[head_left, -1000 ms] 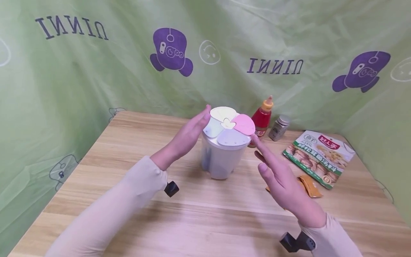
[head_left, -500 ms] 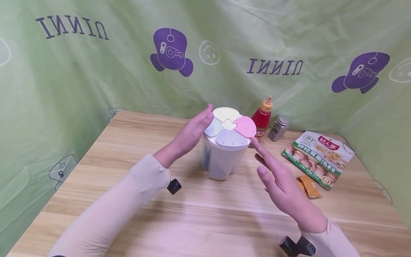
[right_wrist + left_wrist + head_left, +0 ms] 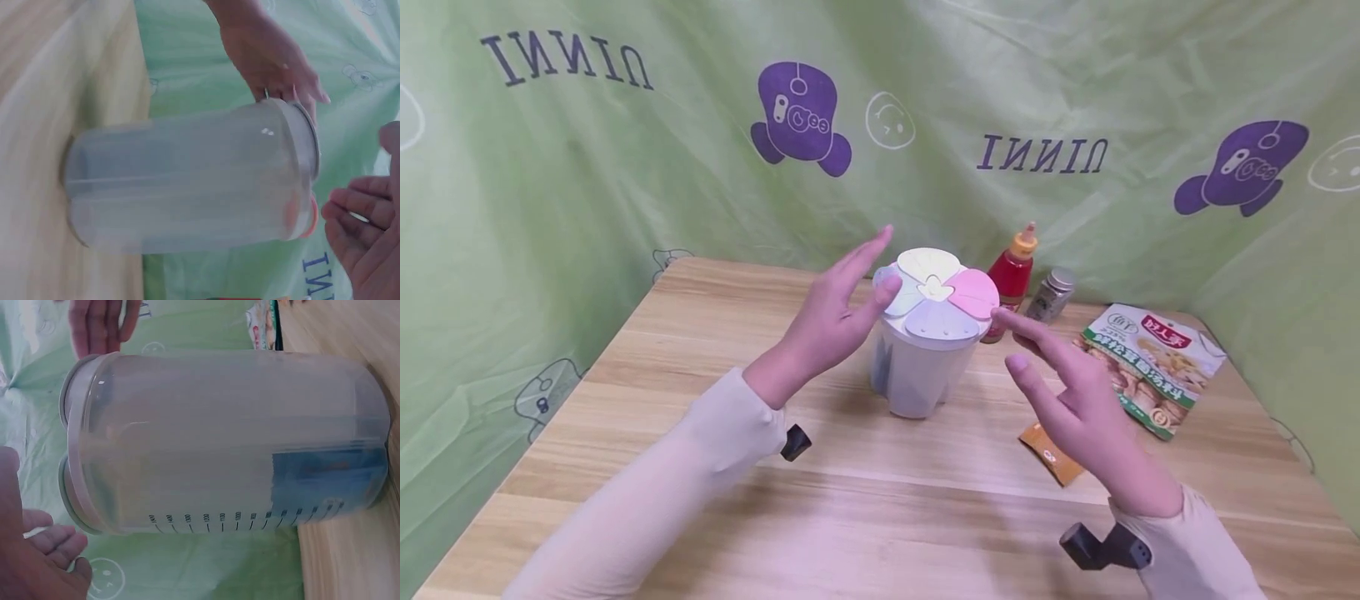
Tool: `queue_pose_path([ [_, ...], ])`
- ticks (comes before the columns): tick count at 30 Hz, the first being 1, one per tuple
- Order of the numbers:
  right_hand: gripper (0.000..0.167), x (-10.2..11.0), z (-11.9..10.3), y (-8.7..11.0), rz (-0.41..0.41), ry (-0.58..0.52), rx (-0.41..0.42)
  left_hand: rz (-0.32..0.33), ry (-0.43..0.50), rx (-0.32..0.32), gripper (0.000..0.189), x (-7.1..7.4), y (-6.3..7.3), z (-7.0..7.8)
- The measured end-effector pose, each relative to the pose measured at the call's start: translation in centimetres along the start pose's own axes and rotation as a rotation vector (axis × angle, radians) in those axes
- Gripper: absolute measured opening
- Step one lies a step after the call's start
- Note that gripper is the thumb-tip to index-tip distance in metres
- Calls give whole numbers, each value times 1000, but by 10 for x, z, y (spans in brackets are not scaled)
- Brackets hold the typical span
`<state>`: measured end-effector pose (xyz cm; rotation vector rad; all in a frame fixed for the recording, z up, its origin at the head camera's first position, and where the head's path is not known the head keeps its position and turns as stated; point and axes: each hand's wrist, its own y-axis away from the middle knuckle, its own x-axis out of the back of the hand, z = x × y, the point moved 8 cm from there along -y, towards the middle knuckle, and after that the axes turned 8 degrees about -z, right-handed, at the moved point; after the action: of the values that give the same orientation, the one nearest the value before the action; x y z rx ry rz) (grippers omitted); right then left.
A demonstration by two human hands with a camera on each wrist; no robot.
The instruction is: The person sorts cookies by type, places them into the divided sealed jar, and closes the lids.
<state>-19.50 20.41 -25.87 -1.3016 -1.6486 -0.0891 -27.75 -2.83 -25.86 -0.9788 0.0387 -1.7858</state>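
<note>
The jar (image 3: 919,382) stands on the table (image 3: 865,508) between the hands, its long axis vertical and its lid (image 3: 925,340) up. Only the head view shows the petals (image 3: 973,294) from above: cream, pink, lilac, pale blue. The left wrist view adds a black scale (image 3: 222,527) and a blue patch (image 3: 328,481) low in the jar. The left hand (image 3: 827,325) and right hand (image 3: 1090,412) have loosely extended fingers, near the lid; whether either touches it, I cannot tell.

The table (image 3: 865,525) carries a canister (image 3: 919,379), bottle (image 3: 1011,277), jar (image 3: 1051,295), pouch (image 3: 1161,358) and packet (image 3: 1051,454).
</note>
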Motion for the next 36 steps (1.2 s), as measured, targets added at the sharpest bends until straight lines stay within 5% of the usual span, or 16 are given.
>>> queue_pose_path([
  [5, 55, 8, -6, -18, 21, 62, 106, -16, -133, -197, 53, -2, 7, 20],
  [9, 59, 4, -8, -31, -51, 74, 158, -79, -216, -269, 52, -9, 13, 27],
  [16, 56, -5, -2, -44, -175, 72, 216, -143, -262, -314, 48, -15, 18, 28],
  [36, 56, -6, 7, -43, -164, 90, 240, -118, -212, -391, 34, -12, 20, 28],
])
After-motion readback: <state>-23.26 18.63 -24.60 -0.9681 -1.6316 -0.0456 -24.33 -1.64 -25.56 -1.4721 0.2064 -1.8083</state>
